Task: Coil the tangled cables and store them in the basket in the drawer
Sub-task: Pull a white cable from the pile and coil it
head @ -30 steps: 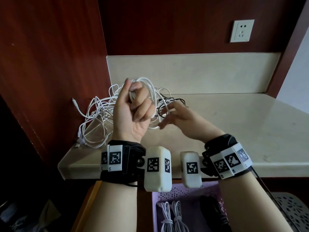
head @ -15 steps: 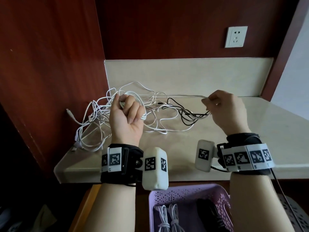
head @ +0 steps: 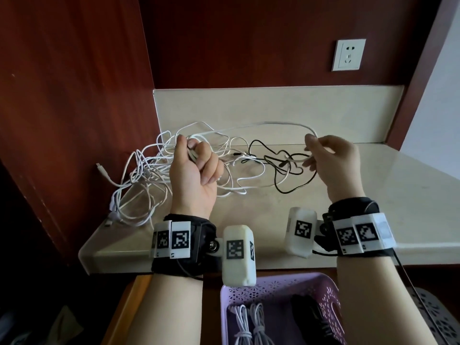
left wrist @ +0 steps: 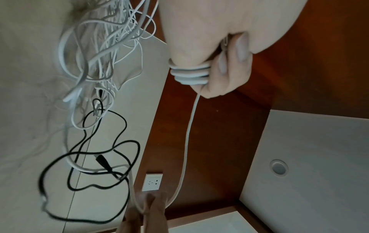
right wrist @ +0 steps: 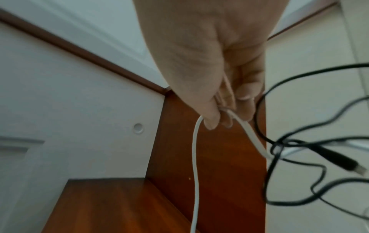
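Observation:
My left hand grips a small coil of white cable wound round its fingers, raised over the counter. From the coil the white cable arcs right to my right hand, which pinches it between thumb and fingers. A tangle of white cables lies on the counter's left end. A thin black cable loops between my hands and hangs on the white one. Below, a purple basket in the open drawer holds two coiled white cables and a black bundle.
The beige counter runs right with bare surface. Dark red wooden panels close the left side and back. A white wall socket sits above the backsplash. The drawer's wooden edge shows at the lower left.
My right hand moved right, away from the left, drawing a length of white cable out into an arc. The black cable got pulled out of the tangle. My left hand lowered slightly.

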